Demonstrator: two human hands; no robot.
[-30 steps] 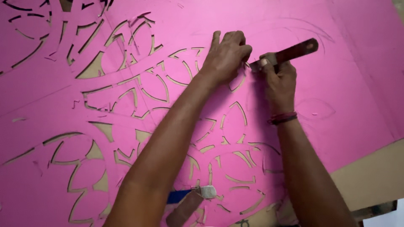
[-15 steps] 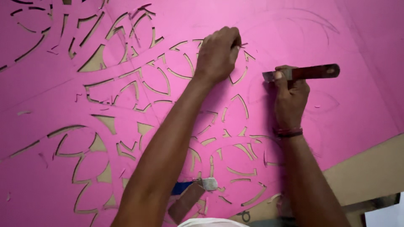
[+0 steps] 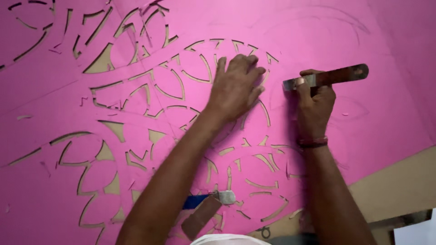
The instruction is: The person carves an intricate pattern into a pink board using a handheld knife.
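Observation:
A large pink sheet (image 3: 318, 36) covers the work surface, cut through with curved leaf and petal slots that show tan board underneath. My left hand (image 3: 236, 88) lies flat on the sheet with fingers together, pressing on the cut pattern. To its right, my right hand (image 3: 314, 106) grips a knife (image 3: 327, 78) with a brown handle and a metal collar; the handle sticks out to the right. The blade tip is hidden by the hand. A dark and red band sits on my right wrist.
Tan board (image 3: 399, 186) shows past the sheet's lower right edge. Under my left forearm lies a second tool with a blue part, a metal piece and a brown handle (image 3: 206, 211). Faint pencil curves mark the uncut pink area at upper right. A white corner (image 3: 418, 231) shows at bottom right.
My left hand has slid down and flattened on the sheet. My right hand with the knife has moved right and slightly down, away from the left hand.

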